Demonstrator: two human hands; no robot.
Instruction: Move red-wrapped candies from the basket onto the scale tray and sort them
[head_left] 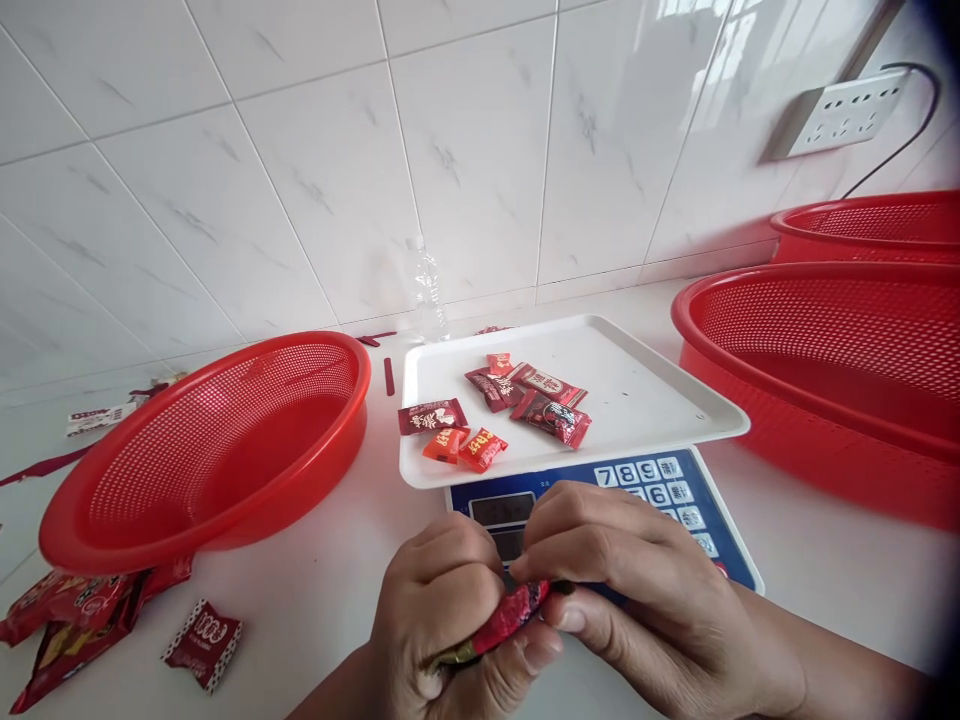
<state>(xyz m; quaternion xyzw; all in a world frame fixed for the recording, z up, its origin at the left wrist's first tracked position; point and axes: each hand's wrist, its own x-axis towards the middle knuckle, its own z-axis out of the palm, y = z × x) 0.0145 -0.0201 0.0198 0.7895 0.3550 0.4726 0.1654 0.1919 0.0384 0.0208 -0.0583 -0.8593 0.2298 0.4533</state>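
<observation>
Between my two hands is a small red wrapped snack packet [511, 617] with a gold edge, seen nearly edge-on. My left hand [442, 600] is closed round its lower left part, thumb along the near side. The fingers of my right hand [637, 580] pinch its upper right end, where a small dark bit shows. Both hands are in front of a blue digital scale [701, 500], covering part of its keys and display. On the scale sits a white tray [637, 425] with several red and maroon packets, among them a dark red packet [553, 416] and an orange-red packet [482, 449].
A red mesh basket [352, 420] stands at the left, with larger red packets [90, 620] under its rim and a maroon packet [202, 645] nearby. At the right are a red basket [720, 400] and another basket [795, 240]. A clear bottle [427, 290] stands by the tiled wall.
</observation>
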